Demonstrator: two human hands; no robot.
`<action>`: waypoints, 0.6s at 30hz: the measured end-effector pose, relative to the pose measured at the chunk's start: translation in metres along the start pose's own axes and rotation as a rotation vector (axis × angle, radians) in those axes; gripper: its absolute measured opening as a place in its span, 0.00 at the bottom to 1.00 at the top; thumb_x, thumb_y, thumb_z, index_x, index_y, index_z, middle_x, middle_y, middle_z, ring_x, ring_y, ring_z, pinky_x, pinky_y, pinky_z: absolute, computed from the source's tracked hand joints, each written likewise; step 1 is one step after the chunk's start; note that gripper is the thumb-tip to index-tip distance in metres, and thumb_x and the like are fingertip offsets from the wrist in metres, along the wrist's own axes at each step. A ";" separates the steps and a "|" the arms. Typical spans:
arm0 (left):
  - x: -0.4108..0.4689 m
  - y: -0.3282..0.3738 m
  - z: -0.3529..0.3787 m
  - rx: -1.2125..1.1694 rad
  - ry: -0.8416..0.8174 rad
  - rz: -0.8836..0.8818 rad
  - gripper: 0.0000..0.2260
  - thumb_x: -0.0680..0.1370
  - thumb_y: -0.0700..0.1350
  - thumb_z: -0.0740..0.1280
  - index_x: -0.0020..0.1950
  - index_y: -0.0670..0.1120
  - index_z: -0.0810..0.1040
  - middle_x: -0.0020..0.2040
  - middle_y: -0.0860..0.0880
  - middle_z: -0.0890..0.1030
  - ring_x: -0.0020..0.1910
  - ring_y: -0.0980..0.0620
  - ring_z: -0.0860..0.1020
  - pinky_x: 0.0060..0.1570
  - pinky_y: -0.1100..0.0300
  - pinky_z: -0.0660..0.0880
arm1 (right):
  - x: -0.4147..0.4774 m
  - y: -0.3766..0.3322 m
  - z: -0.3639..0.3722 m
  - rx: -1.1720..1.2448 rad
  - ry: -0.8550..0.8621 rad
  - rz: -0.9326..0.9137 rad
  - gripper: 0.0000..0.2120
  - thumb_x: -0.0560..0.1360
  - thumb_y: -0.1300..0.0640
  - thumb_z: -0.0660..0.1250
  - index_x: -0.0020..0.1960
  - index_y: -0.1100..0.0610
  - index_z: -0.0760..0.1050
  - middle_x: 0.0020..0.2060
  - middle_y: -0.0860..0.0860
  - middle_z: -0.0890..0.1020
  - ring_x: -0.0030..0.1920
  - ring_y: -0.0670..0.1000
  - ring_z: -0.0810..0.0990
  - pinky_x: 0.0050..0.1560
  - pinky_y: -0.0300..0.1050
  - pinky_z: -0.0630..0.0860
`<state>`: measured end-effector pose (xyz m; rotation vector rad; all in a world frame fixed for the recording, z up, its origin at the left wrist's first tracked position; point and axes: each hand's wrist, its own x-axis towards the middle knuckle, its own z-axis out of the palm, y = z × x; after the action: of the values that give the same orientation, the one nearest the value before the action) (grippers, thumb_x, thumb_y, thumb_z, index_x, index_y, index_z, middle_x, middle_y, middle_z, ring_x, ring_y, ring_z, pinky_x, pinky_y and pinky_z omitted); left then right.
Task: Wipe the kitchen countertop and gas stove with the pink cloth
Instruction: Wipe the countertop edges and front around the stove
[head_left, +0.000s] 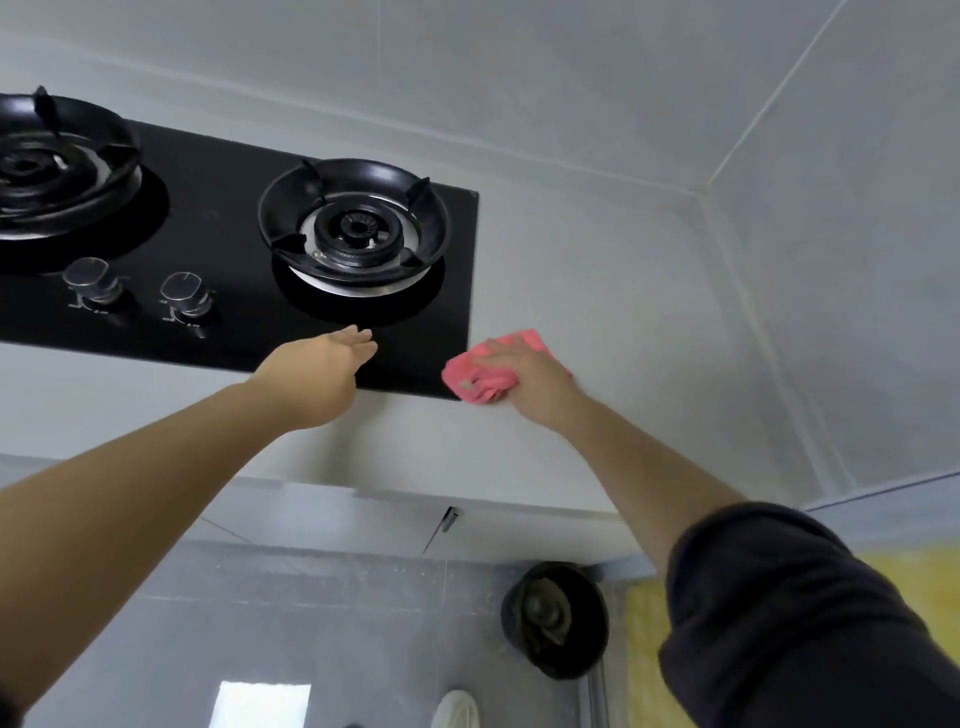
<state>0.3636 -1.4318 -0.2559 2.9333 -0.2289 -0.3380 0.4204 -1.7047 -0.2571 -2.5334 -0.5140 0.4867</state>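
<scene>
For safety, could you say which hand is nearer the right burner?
Left. The left hand lies just before the burner; the right hand, on the pink cloth, is farther right.

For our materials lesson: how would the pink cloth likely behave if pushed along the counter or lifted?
The pink cloth is bunched into folds under the right hand, so it is probably soft and floppy. It likely slides easily on the smooth countertop, and looks light.
</scene>
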 end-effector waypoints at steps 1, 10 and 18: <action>0.003 0.001 0.003 -0.013 0.023 0.010 0.28 0.77 0.35 0.55 0.77 0.48 0.60 0.78 0.53 0.56 0.77 0.57 0.52 0.70 0.56 0.64 | -0.003 0.005 0.004 -0.021 -0.033 -0.045 0.26 0.73 0.73 0.60 0.68 0.55 0.74 0.72 0.55 0.67 0.74 0.54 0.62 0.73 0.44 0.55; 0.033 0.059 0.014 -0.070 0.002 0.167 0.26 0.78 0.35 0.56 0.77 0.46 0.60 0.78 0.50 0.59 0.77 0.52 0.55 0.73 0.56 0.59 | -0.127 0.078 -0.081 -0.315 -0.735 0.204 0.12 0.68 0.64 0.62 0.36 0.51 0.80 0.30 0.55 0.82 0.28 0.50 0.78 0.35 0.47 0.80; 0.062 0.123 0.024 -0.013 0.065 0.313 0.27 0.78 0.36 0.58 0.77 0.46 0.60 0.76 0.49 0.64 0.76 0.50 0.60 0.70 0.56 0.62 | -0.105 0.128 -0.149 -0.113 -0.061 0.259 0.17 0.68 0.66 0.61 0.40 0.48 0.82 0.29 0.43 0.81 0.31 0.49 0.79 0.34 0.41 0.75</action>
<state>0.4017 -1.5663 -0.2681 2.8278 -0.6623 -0.1960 0.4273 -1.9138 -0.1805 -2.7162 -0.2411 0.6462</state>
